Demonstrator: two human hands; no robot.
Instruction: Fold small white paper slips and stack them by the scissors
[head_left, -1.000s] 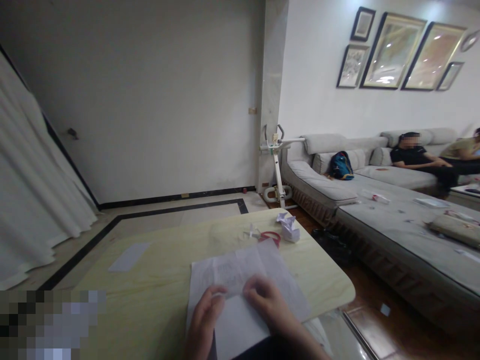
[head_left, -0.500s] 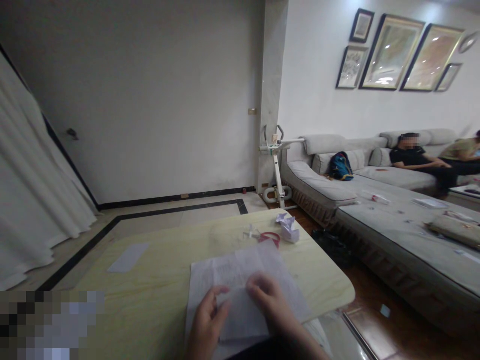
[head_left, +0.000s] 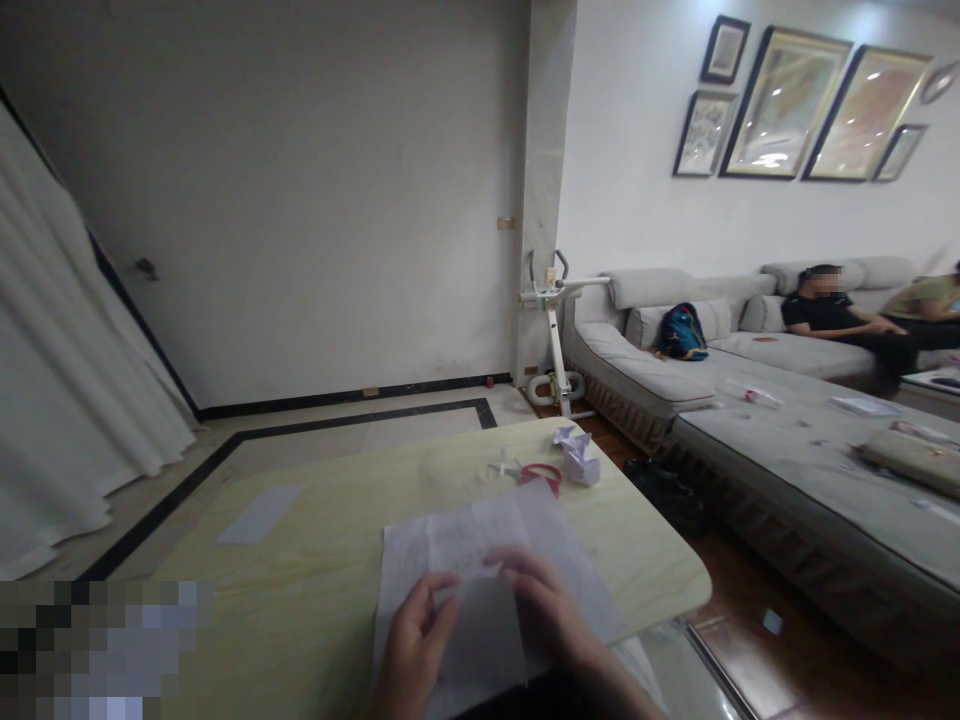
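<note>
A small white sheet of paper [head_left: 484, 630] is held low in front of me, over larger printed sheets [head_left: 427, 545] on the table. The thumb and fingers of my left hand [head_left: 420, 630] close on its upper left edge. My right hand [head_left: 546, 605] is beside the upper right corner, fingers somewhat apart and stretched leftward, slightly blurred. Beyond the sheets lie red-handled scissors [head_left: 541, 476] and folded paper pieces [head_left: 579, 458].
The pale yellow table [head_left: 330, 580] bears a separate white paper strip [head_left: 259, 514] at left. A sofa [head_left: 772, 440] with a backpack [head_left: 682, 332] and two seated people is at right. An exercise machine [head_left: 555, 340] stands by the wall column; a white curtain [head_left: 75, 400] hangs left.
My right hand's fingers have spread apart and lifted a little at the small sheet's upper right corner. The left hand stays in nearly the same place.
</note>
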